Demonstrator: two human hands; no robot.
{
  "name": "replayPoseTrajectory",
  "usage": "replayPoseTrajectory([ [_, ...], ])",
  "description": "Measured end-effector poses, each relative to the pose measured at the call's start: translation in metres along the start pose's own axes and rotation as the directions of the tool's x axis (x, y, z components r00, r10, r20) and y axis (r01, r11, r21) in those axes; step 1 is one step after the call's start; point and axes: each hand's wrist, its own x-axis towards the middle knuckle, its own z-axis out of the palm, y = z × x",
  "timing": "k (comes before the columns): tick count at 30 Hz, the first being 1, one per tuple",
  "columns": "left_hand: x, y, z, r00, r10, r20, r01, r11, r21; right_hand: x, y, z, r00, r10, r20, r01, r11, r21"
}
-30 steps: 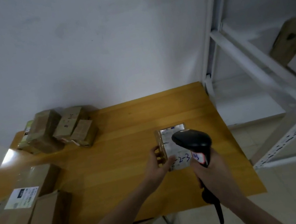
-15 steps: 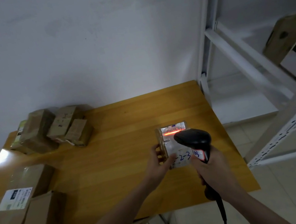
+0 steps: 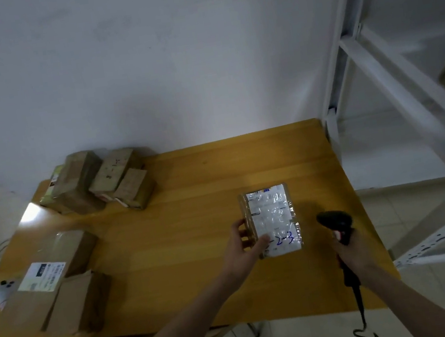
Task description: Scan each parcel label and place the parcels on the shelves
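- Right beside the table stands the white metal shelving point(image 3: 384, 75), with a brown box at the frame's right edge on one of its levels
- Broad wooden table point(image 3: 188, 179) set against the pale wall
- Two large cardboard boxes point(image 3: 67, 280) lie at the table's left front, one with a white label, and a white phone point(image 3: 4, 290) lies just beside them
- Cluster of smaller taped parcels point(image 3: 95, 182) at the far left corner
- Taped parcel point(image 3: 271, 218) with a white label marked in blue, on or just above the table right of centre
- Left hand point(image 3: 242, 248) grips that parcel's left edge, thumb on the label
- Right hand point(image 3: 351, 252) is curled round the handle of the black scanner point(image 3: 336, 223), just right of the parcel and apart from it, cable hanging down
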Motion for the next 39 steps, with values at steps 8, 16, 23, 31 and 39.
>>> replayPoseTrajectory([
  [8,-0.009,0.009,-0.002,0.999,0.000,0.049,0.001,1.000,-0.019,0.021,0.022,0.019,0.993,0.077,0.088,-0.079,0.997,0.020],
  [16,-0.028,0.021,-0.004,0.992,0.064,0.105,-0.064,0.998,-0.009,-0.055,-0.059,-0.009,0.957,-0.288,0.034,0.276,0.942,0.192],
  [23,-0.078,0.027,-0.005,0.973,0.130,0.188,-0.143,0.988,0.055,-0.150,-0.070,-0.022,0.889,-0.426,0.171,0.343,0.864,0.367],
  [31,-0.174,0.011,0.008,0.915,0.170,0.365,-0.222,0.969,0.106,-0.263,-0.010,-0.042,0.904,-0.424,0.049,0.359,0.817,0.452],
  [39,-0.257,0.015,0.095,0.816,0.210,0.539,-0.325,0.937,0.127,-0.365,0.043,-0.122,0.958,-0.243,-0.151,0.285,0.840,0.462],
])
